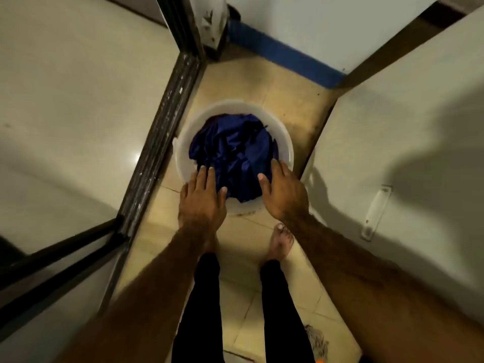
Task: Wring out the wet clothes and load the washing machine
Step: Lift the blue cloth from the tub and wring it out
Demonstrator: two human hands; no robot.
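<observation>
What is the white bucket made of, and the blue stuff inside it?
The white bucket looks like plastic: a smooth, slightly see-through rim with a dull sheen. The blue clothes look like thin fabric, possibly synthetic: they crumple in sharp, slightly shiny folds, though wetness may add shine.

Dim yellowish light leaves everything soft, a glare spot marks the glossy left panel (78, 127), broad shadows cross the right wall (419, 113), and edges bend.
</observation>
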